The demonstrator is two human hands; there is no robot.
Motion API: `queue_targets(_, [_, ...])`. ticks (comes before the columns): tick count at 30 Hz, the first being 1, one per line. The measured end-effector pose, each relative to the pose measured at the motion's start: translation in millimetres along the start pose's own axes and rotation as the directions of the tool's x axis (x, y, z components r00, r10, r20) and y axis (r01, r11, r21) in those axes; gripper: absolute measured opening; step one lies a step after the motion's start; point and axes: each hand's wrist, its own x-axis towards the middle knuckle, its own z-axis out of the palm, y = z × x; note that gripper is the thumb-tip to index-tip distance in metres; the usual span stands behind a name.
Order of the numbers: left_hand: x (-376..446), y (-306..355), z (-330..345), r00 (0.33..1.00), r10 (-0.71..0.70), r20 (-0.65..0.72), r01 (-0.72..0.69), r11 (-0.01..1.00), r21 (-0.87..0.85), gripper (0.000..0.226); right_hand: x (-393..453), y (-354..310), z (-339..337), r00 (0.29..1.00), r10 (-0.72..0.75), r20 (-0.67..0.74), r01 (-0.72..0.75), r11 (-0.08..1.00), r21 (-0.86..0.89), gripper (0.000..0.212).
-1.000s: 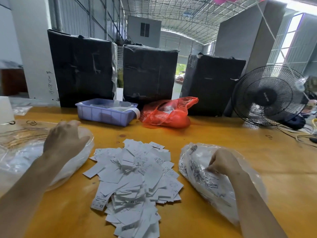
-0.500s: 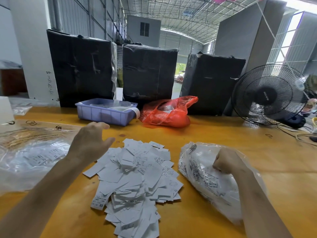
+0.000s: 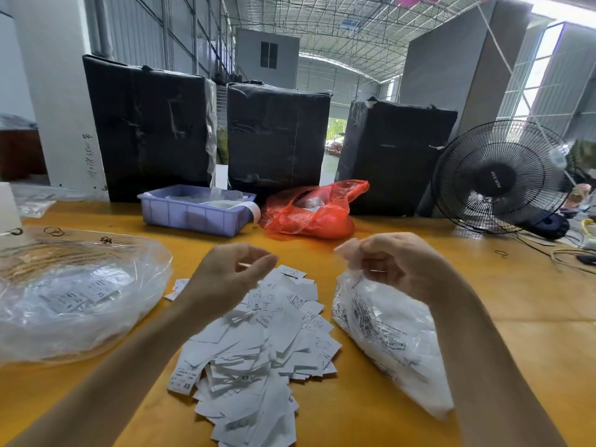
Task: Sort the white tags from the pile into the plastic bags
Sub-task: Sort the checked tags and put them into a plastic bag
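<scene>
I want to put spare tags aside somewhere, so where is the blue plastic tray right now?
In the head view the blue tray sits at the far side of the table, left of centre, beside the red plastic bag and in front of the black wrapped boxes.

White tags printed with small black text, clear plastic bags showing black lettering, mustard-yellow table, lilac ribbed tray, translucent red bag, black-wrapped boxes, black fan
</scene>
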Motion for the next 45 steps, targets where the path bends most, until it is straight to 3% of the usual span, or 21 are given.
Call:
queue_targets(2, [-3,6,7,0.96,-0.184,0.211,0.255,0.885,-0.39,0.05,3,2,22,0.985,-0.017,0.172,-0.004,0.993,0.121,0.018])
queue_targets(5, [-4,8,12,0.854,-0.277,0.439,0.499,0.673,-0.546,0.069,9,11,51,0.955,-0.016,0.297,-0.027,0.99,0.141,0.016])
queue_targets(8, [-4,6,12,0.822,-0.304,0.482,0.565,0.552,-0.614,0.065,14,22,68,0.952,-0.011,0.305,-0.049,0.981,0.187,0.007])
queue_targets(11, [-4,1,12,0.841,-0.303,0.449,0.542,0.478,-0.691,0.039,16,31,75,0.964,-0.019,0.264,-0.058,0.958,0.28,0.004])
queue_targets(12, [-4,-1,12,0.855,-0.316,0.412,0.518,0.476,-0.711,0.034,16,32,77,0.966,-0.015,0.259,-0.063,0.955,0.29,0.002])
queue_targets(15, [-3,-5,12,0.883,-0.378,0.277,0.454,0.545,-0.704,0.032,19,37,80,0.962,-0.001,0.273,-0.081,0.953,0.291,0.022])
queue_targets(17, [-2,-6,12,0.895,-0.404,0.19,0.416,0.597,-0.686,0.024,19,38,80,0.962,0.024,0.272,-0.107,0.949,0.297,0.02])
queue_targets(21, [-1,-13,12,0.936,-0.351,0.013,0.31,0.808,-0.501,0.025,24,39,77,0.949,0.126,0.289,-0.206,0.941,0.267,0.069])
queue_targets(23, [-1,-16,11,0.948,-0.319,-0.011,0.283,0.858,-0.429,0.026,23,39,77,0.937,0.134,0.324,-0.182,0.975,0.124,0.075])
queue_targets(26, [-1,-18,11,0.959,-0.283,-0.015,0.259,0.898,-0.355,0.028,19,40,81,0.939,0.114,0.325,-0.089,0.992,-0.09,0.054])
queue_targets(30, [2,-21,11,0.957,-0.29,-0.032,0.26,0.897,-0.357,0.024,21,44,82,0.957,0.117,0.265,-0.083,0.987,-0.134,0.004])
queue_targets(33, [4,-24,11,0.945,-0.324,-0.052,0.268,0.854,-0.445,0.009,21,44,80,0.951,0.12,0.286,-0.084,0.987,-0.133,0.008])
queue_targets(39, [5,-24,14,0.914,-0.405,0.016,0.331,0.721,-0.609,0.013,17,42,86,0.903,0.123,0.413,-0.048,0.981,-0.187,0.008])
queue_targets(42, [8,-30,11,0.901,-0.434,-0.017,0.338,0.725,-0.6,0.01,21,46,89,0.978,0.037,0.207,0.024,0.958,-0.285,0.008])
queue_targets(44, [9,-35,8,0.893,-0.448,-0.047,0.343,0.743,-0.575,0.01,26,52,87,0.995,-0.076,0.059,0.096,0.814,-0.573,0.015])
queue_targets(45, [10,-37,7,0.89,-0.453,-0.049,0.347,0.744,-0.572,0.01,27,56,86,0.993,-0.102,0.063,0.117,0.71,-0.695,0.017])
